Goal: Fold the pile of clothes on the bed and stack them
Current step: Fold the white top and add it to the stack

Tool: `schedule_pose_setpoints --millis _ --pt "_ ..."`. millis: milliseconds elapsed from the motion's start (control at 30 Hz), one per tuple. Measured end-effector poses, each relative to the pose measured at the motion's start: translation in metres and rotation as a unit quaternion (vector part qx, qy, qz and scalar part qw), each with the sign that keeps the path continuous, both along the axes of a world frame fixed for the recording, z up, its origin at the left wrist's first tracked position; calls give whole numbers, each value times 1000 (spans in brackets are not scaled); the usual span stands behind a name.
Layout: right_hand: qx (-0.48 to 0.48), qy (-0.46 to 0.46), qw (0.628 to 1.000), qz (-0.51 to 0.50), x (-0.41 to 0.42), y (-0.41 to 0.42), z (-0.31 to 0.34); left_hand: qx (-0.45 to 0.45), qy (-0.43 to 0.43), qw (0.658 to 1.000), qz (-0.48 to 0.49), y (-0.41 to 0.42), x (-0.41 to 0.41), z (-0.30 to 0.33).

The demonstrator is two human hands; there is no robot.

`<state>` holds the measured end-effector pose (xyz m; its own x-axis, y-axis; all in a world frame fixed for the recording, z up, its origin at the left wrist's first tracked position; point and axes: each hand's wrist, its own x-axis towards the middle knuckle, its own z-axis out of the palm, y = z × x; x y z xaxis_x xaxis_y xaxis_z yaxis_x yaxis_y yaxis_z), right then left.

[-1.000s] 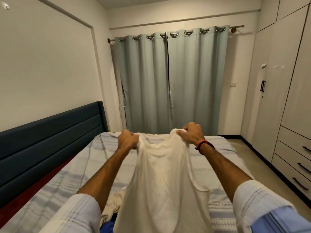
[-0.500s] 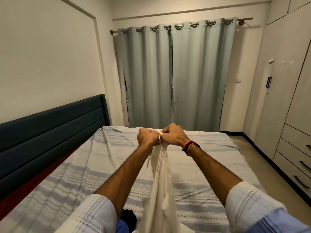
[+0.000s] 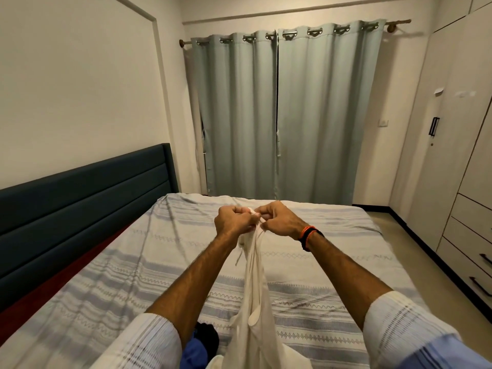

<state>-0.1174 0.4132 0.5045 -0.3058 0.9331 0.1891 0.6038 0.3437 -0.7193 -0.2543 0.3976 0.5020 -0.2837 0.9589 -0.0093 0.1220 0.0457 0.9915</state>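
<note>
Your left hand [image 3: 232, 222] and right hand [image 3: 279, 220] meet at centre frame, fingers curled tight, pinching the top of the cream vest [image 3: 254, 294], which hangs folded lengthwise above the bed [image 3: 332, 262]. Match the two shoulder straps edge to edge before you lower it, and lay it flat on the striped sheet so the fold holds. The vest's hem runs off the bottom of the frame, and the pile of clothes [image 3: 202, 344] at lower centre shows only as dark and blue scraps behind your arm.
</note>
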Motion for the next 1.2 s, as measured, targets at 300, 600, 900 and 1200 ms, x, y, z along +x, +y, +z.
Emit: schedule_pose_setpoints --millis 300,600,900,1200 --pt "-25 76 995 -64 5 8 -12 -24 -84 996 -17 0 -8 -10" --pt "-11 162 970 -183 -9 7 -14 -37 -109 993 28 2 9 -16" --pt "7 71 997 -32 -7 -2 -19 -55 -134 988 62 3 4 -22" --pt "57 113 991 -49 7 -4 -19 17 -92 995 -19 0 -30 -37"
